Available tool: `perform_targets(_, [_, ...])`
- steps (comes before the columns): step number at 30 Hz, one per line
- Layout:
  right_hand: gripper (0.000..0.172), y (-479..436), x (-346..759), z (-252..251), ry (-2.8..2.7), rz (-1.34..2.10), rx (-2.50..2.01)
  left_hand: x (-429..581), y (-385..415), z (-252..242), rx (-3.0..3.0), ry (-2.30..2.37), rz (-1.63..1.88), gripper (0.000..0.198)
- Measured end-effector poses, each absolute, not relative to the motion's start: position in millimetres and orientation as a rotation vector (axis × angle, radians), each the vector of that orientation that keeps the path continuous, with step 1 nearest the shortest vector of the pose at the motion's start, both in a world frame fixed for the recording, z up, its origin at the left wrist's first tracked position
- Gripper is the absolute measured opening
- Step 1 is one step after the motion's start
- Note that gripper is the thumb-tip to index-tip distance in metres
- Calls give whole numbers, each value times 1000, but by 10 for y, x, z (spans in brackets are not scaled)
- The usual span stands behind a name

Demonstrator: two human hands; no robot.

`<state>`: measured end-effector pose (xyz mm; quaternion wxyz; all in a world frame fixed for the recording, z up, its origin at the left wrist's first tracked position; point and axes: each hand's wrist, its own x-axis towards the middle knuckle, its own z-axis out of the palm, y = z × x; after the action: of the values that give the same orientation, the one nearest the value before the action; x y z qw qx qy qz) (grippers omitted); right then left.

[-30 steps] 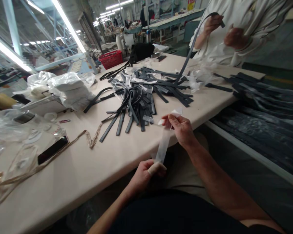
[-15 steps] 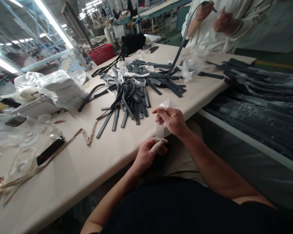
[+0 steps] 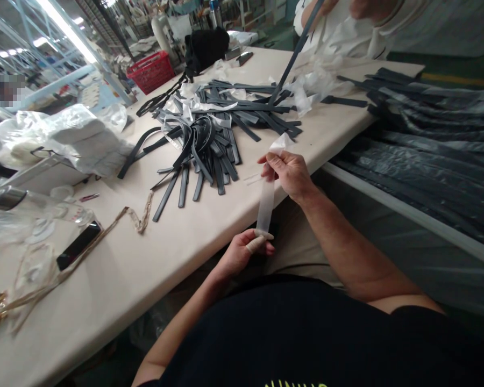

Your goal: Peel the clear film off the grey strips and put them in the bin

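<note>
Between my hands stretches a whitish translucent strip [image 3: 265, 207], its crumpled upper end poking out above my fingers. My left hand [image 3: 246, 248] pinches the lower end; pale coverings wrap some of its fingers. Higher up, over the table's edge, my right hand [image 3: 284, 172] is closed on the strip's upper part. Beyond them, dark grey straps [image 3: 213, 156] lie in a tangled heap on the table [image 3: 177, 258], mixed with white strips [image 3: 221, 107].
A phone [image 3: 79, 245], a beige ribbon [image 3: 139, 220] and plastic-wrapped bundles [image 3: 80, 142] lie to the left. A red basket [image 3: 151, 71] stands at the back. Across the table, a person's hand [image 3: 373, 8] is near a raised strap. Plastic-covered dark straps [image 3: 427, 183] fill the right side.
My right hand has moved up and away from my left, so a longer length of the strip shows between them. The view has tilted slightly downward.
</note>
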<state>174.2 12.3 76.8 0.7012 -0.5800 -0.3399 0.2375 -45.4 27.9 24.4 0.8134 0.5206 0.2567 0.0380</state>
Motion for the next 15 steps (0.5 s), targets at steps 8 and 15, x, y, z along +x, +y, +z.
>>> perform_targets(8, [51, 1, 1743, 782, -1004, 562, -1471, -457, 287, 244, 1424, 564, -138, 40])
perform_targets(15, [38, -540, 1402, 209, -1583, 1187, -1818, -787, 185, 213, 1046, 591, -242, 39])
